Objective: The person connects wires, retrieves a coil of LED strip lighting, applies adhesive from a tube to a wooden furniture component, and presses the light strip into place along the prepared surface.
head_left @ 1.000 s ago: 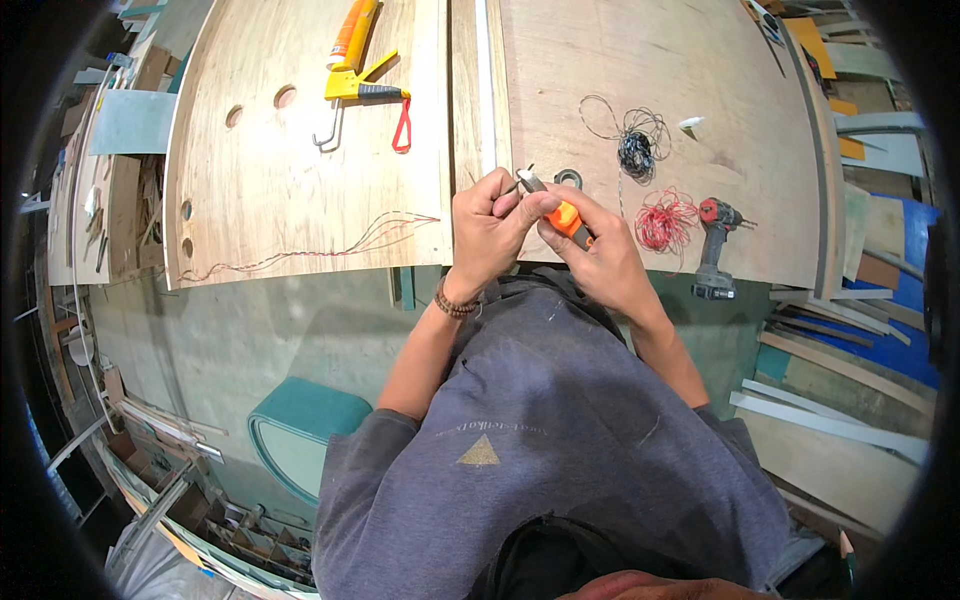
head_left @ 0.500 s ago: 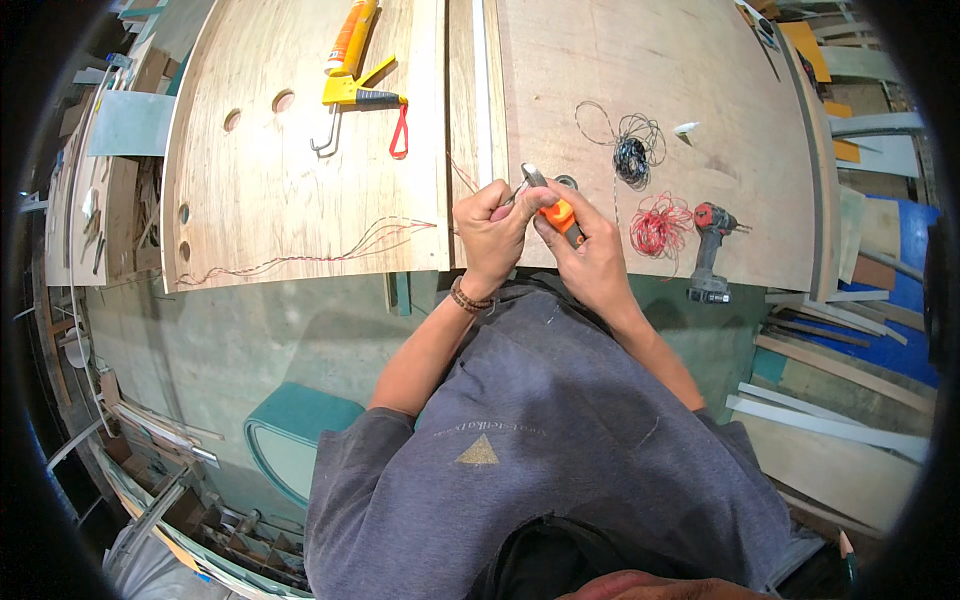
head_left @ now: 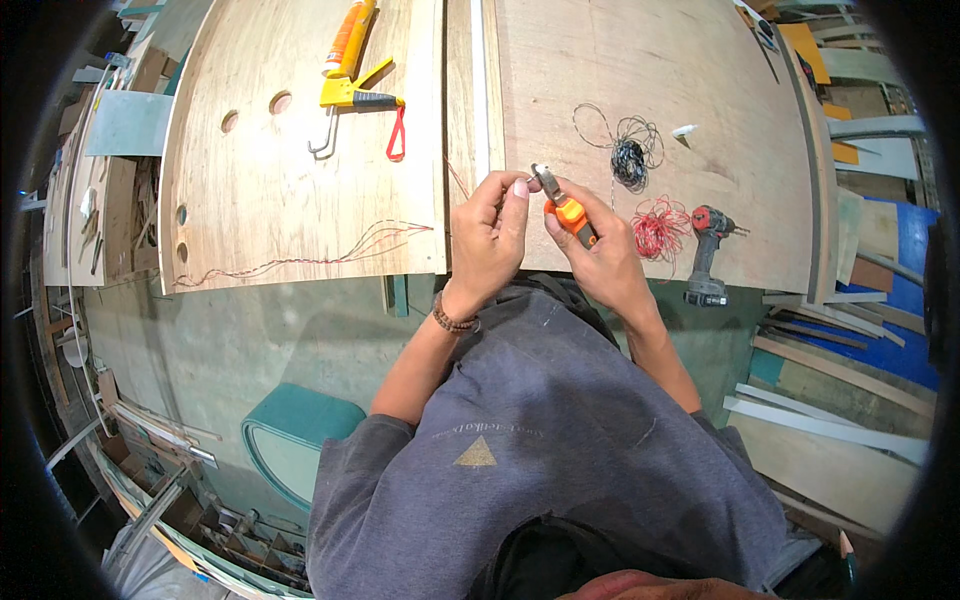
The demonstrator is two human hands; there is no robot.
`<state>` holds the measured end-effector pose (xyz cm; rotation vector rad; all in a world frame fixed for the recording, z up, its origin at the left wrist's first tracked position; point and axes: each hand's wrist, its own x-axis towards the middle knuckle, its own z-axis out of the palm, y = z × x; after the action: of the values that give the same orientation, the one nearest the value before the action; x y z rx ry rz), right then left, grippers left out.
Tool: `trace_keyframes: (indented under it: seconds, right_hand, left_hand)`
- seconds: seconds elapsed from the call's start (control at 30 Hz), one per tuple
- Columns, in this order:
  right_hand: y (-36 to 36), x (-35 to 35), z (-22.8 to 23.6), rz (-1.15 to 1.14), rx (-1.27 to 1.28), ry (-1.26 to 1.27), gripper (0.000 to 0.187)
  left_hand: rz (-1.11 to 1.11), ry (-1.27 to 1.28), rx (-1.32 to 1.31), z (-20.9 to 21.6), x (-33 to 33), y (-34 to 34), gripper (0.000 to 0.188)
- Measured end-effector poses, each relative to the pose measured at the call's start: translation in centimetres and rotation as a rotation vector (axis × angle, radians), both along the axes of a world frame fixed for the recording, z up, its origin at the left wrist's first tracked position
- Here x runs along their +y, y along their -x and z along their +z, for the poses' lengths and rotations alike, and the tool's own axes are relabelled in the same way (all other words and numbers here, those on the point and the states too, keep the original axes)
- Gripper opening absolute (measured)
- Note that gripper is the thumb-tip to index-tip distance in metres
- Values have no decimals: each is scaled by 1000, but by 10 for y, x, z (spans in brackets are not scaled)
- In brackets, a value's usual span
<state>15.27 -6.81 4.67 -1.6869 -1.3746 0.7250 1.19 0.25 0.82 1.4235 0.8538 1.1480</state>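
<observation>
In my right hand [head_left: 612, 258] is a pair of pliers with orange and dark grips [head_left: 572, 214], its metal jaws pointing up and to the left. My left hand [head_left: 490, 232], with a beaded bracelet at the wrist, has thumb and fingers pinched together beside the jaws. A thin wire end seems to stick out from that pinch toward the jaws; it is too small to make out well. A thin red wire [head_left: 457, 176] runs down behind the left hand. Both hands are above the near edge of the wooden panels.
Twisted red and black wires [head_left: 300, 262] lie on the left panel [head_left: 240, 190], below a yellow caulking gun [head_left: 345, 93]. To the right are a black wire coil [head_left: 630, 160], a red wire coil [head_left: 658, 230], a small white tube [head_left: 684, 130] and a cordless drill [head_left: 708, 250].
The left thumb has come off the pliers' head and now points up, pressed to the fingers. My right hand has shifted slightly right and down with the pliers, leaving the hands farther apart.
</observation>
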Motion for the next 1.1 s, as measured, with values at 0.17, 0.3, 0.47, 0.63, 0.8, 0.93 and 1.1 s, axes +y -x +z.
trace_keyframes:
  seconds: [0.17,0.3,0.47,0.63,0.8,0.93,1.1]
  right_hand:
    - [-3,4,9,56,-115,-31,41]
    - [-8,6,15,92,-185,7,42]
    - [-14,8,14,103,-223,15,45]
    - [-20,7,16,129,-245,47,47]
    - [-26,10,25,261,-90,13,49]
    - [-22,13,34,295,-19,79,50]
    - [-6,10,18,156,69,-15,46]
  left_hand:
    - [32,-28,78,1,2,2,19]
    - [27,-23,92,2,3,1,19]
    - [-26,-1,194,13,5,3,21]
    - [-236,157,218,23,12,12,31]
    - [-173,-63,277,11,16,10,55]
    - [-88,-189,28,-6,17,10,60]
    - [22,-191,5,-18,17,1,62]
